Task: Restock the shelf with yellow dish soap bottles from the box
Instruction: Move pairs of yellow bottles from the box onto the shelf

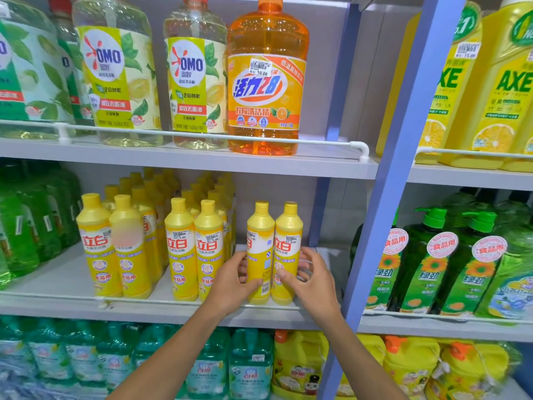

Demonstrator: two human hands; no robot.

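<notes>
Two yellow dish soap bottles stand upright side by side at the front right of the middle shelf [57, 287]. My left hand [230, 284] grips the left bottle [259, 249] low down, thumb across its front. My right hand [311, 281] holds the right bottle [288, 241], thumb on its front and fingers curled behind it. More of the same yellow bottles [196, 249] stand in rows to the left on this shelf. The box is out of view.
Green bottles [20, 226] fill the shelf's left end. A blue upright post [383, 197] borders the bay on the right, with green pump bottles [427, 261] beyond. Large OMO and orange bottles [266, 79] stand on the shelf above; teal and yellow jugs below.
</notes>
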